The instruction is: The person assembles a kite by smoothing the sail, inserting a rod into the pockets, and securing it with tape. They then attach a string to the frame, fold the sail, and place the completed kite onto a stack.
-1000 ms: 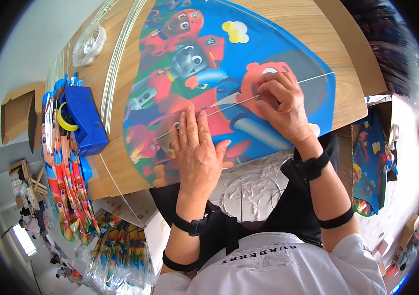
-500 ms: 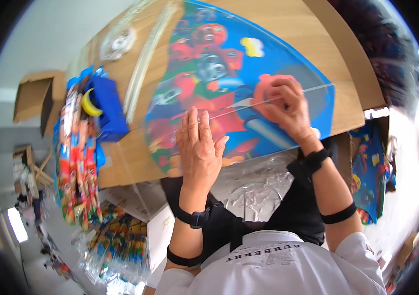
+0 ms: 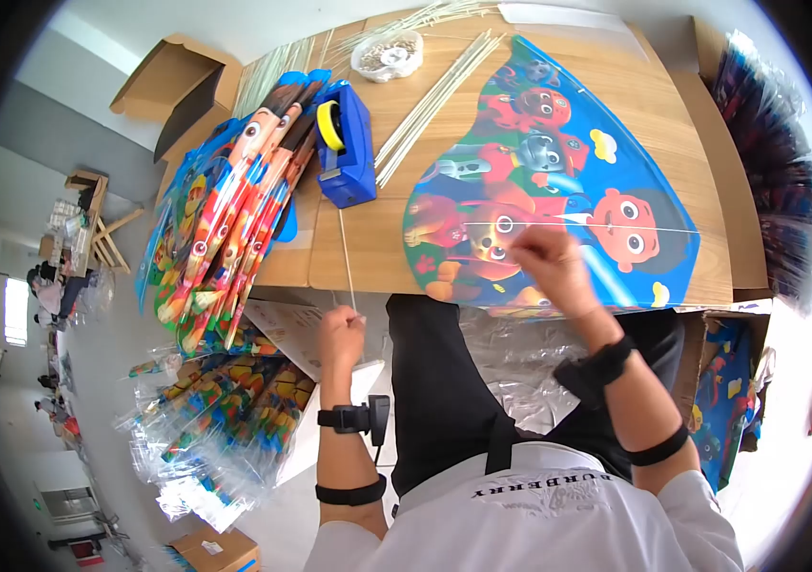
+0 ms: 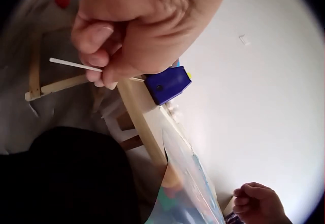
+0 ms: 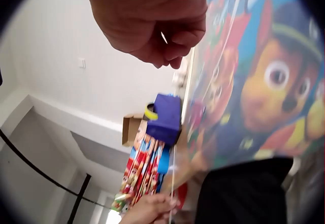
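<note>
In the head view my left hand [image 3: 341, 338] pinches a thin white rod [image 3: 348, 267] just beyond the table's front edge. The rod runs up to the tape dispenser [image 3: 352, 153], and its near end [image 4: 66, 62] sticks out past my fingers in the left wrist view. My right hand [image 3: 558, 272] hovers over the lower part of a kite-like printed sheet [image 3: 568, 186]. Its fingers are loosely curled, with nothing visible between them in the right wrist view. Another thin white rod [image 3: 649, 229] lies across the sheet, over cartoon figures on blue.
Left of the dispenser lies a pile of folded printed sheets [image 3: 244, 210]. Behind are a bundle of thin rods [image 3: 439, 110] and a clear bowl of small parts [image 3: 387, 55]. Bagged prints [image 3: 225, 419] hang below the table edge. A cardboard box [image 3: 182, 86] stands at the far left.
My left hand has left the sheet, moved left and taken hold of the rod by the dispenser. My right hand has moved left along the sheet. The view has turned left.
</note>
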Tool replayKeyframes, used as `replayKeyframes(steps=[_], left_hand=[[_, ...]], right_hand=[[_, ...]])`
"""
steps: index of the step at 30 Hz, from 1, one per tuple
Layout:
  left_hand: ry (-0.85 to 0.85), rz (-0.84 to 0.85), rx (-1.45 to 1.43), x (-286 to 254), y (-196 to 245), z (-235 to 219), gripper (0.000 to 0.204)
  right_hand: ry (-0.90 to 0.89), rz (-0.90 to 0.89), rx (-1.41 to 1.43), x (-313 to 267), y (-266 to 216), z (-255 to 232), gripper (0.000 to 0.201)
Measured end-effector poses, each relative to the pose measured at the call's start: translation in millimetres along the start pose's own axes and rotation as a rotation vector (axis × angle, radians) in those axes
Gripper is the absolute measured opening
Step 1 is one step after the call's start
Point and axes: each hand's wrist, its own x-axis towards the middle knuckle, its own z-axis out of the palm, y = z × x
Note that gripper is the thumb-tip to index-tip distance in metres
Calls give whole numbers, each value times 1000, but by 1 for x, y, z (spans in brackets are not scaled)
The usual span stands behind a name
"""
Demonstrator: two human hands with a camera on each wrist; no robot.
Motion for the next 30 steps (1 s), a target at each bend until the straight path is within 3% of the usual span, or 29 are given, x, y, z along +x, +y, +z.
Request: replayKeyframes(steps=[2,3,4,6,12,19,21,25,30], left_hand=[[-26,-140,-367,-6,0,3,9],[-17,-140,-374,-15,2,-6,9],[-126,-196,-496,-27,5,-17,10],[-280,-226,-635,-57,14,-40,11],[-533,-292,-775,-143,20,-64,9],[-690,-301,-743,-158,25,-67,12],[-652,-159,-652,-144,30,-72,12],[-296,26,-479,-84,34,-84,10],[70,127,-594,27,58,-93,18]], right_hand=[[-179,69,80,-4,-8,46,7],[-252,125,125,-9,-8,70,8],[-271,71,167,-17,-14,93,11],[-493,244,223,-30,-33,120,14],[-574,623,523,-62,-62,163,16],[-606,607,655,-82,-60,162,15],[-600,609,647,-80,-62,159,15],[-573,606,604,-71,-68,154,17],[-586,617,583,-62,-63,151,16]])
